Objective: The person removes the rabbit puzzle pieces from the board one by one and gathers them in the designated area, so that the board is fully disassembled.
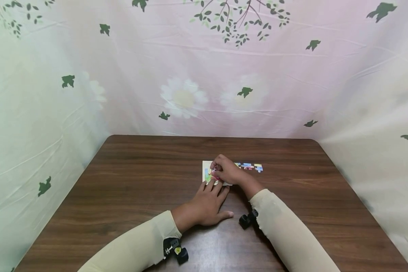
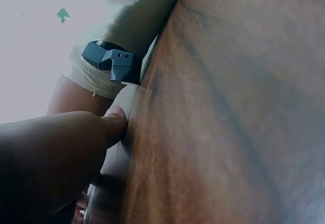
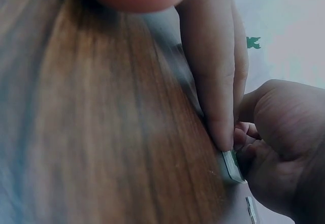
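Note:
A small jigsaw puzzle board (image 1: 206, 165) with a pale border and a colourful picture lies on the wooden table, partly hidden by both hands. My left hand (image 1: 207, 204) lies flat with fingers spread, its fingertips on the board's near edge. Over the board, my right hand (image 1: 228, 170) has its fingers curled and seems to pinch a pinkish puzzle piece (image 1: 215, 170) against the picture; the fingers cover most of it. In the right wrist view, the left fingers press beside the board's edge (image 3: 232, 167), with the right hand (image 3: 279, 153) curled just beyond.
Several loose puzzle pieces (image 1: 248, 166) lie in a row right of the board, the nearest partly behind my right hand. The brown table (image 1: 139, 170) is bounded by a printed cloth (image 1: 204, 68) behind and at the sides. Both wrists wear black cameras.

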Demonstrator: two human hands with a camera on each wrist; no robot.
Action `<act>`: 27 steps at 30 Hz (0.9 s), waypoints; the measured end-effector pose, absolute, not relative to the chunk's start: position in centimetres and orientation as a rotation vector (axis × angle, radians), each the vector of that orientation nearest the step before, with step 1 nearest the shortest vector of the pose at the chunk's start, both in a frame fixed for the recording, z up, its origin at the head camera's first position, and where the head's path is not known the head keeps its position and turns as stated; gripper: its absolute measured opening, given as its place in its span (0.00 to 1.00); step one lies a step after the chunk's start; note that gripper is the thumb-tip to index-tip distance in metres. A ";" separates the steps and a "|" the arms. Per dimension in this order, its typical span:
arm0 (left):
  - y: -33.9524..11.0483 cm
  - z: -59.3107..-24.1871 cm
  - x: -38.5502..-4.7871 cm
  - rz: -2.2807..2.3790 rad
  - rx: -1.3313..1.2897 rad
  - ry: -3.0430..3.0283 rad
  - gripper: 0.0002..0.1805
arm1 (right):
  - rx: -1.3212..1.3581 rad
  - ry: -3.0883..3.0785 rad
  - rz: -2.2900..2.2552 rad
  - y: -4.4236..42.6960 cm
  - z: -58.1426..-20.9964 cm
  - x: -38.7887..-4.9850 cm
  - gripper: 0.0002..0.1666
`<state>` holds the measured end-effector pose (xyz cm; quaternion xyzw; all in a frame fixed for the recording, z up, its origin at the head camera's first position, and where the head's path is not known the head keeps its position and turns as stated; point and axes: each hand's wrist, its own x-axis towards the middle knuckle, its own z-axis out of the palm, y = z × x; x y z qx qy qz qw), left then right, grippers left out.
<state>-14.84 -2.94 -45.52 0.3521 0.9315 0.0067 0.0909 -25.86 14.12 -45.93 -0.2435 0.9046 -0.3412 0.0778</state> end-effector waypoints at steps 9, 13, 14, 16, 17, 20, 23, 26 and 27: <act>-3.0 -45.7 -14.7 0.021 1.054 2.760 0.49 | -0.730 2.698 -0.991 14.0 -45.8 -25.3 0.04; -3.1 -45.6 -14.6 0.023 1.051 2.755 0.49 | -0.727 2.698 -0.985 13.9 -45.7 -25.1 0.05; -3.1 -45.6 -14.5 0.020 1.052 2.755 0.49 | -0.727 2.698 -0.987 13.9 -45.6 -25.0 0.05; -3.1 -45.6 -14.5 0.012 1.055 2.757 0.49 | -0.727 2.693 -0.995 13.8 -45.6 -25.0 0.06; -3.1 -45.6 -14.5 0.010 1.058 2.758 0.49 | -0.725 2.691 -0.998 13.8 -45.6 -24.9 0.07; -3.2 -45.5 -14.4 0.004 1.064 2.762 0.49 | -0.714 2.690 -1.001 13.8 -45.5 -24.8 0.07; -3.2 -45.5 -14.3 0.003 1.068 2.762 0.49 | -0.699 2.696 -1.001 13.7 -45.5 -24.6 0.06; -3.2 -45.5 -14.3 -0.001 1.070 2.758 0.49 | -0.688 2.699 -1.002 13.6 -45.5 -24.5 0.06; -3.2 -45.5 -14.3 -0.002 1.070 2.757 0.49 | -0.687 2.699 -1.003 13.5 -45.5 -24.5 0.06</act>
